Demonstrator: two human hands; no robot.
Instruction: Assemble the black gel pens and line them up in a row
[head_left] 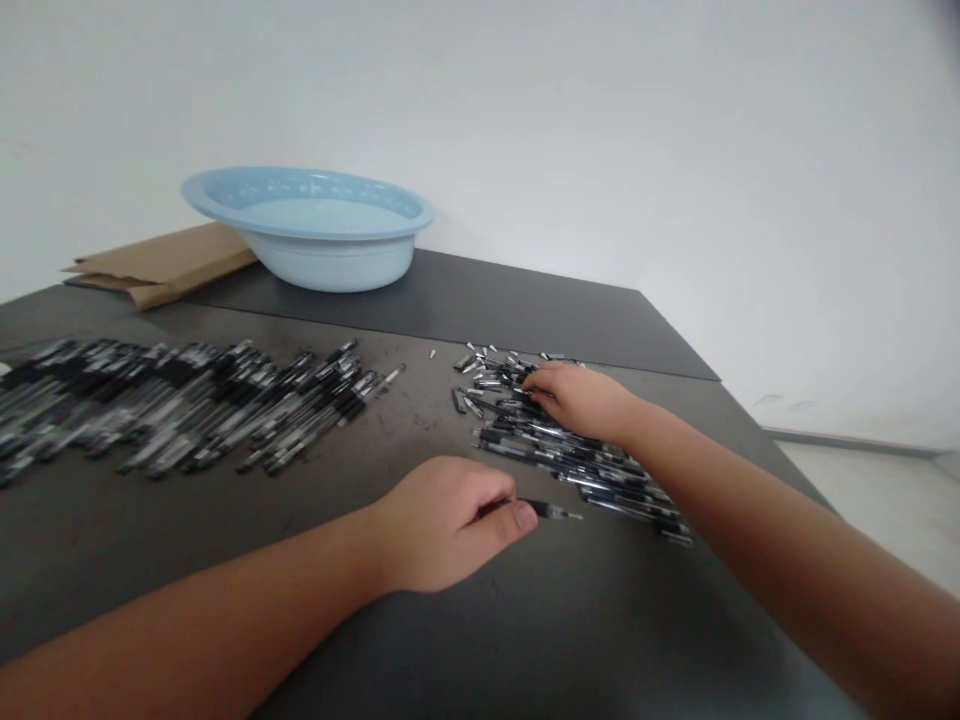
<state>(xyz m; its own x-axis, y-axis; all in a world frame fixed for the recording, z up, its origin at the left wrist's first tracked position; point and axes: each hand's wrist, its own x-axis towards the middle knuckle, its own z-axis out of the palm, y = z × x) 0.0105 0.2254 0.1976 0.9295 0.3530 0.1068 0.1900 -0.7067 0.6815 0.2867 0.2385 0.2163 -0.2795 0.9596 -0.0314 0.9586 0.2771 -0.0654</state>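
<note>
My left hand [457,525] is closed around a black pen [544,508], whose bare tip points right, just in front of the right-hand pile. Over at that pile of pens and small parts [600,480], my right hand [577,400] reaches down with its fingers bent among the pieces. Its fingertips are partly hidden, so I cannot tell what they grip. Small clear-and-black pen caps or tips [472,362] lie scattered at the pile's far side. On the left spreads a wide heap of capped-looking pens [187,410], lying side by side at a slant.
A light blue plastic basin [337,262] stands at the back of the dark table [360,640]. Partly beneath it is a brown paper or cardboard piece [165,262]. A white wall [562,130] rises behind, and the table's right edge borders a pale floor.
</note>
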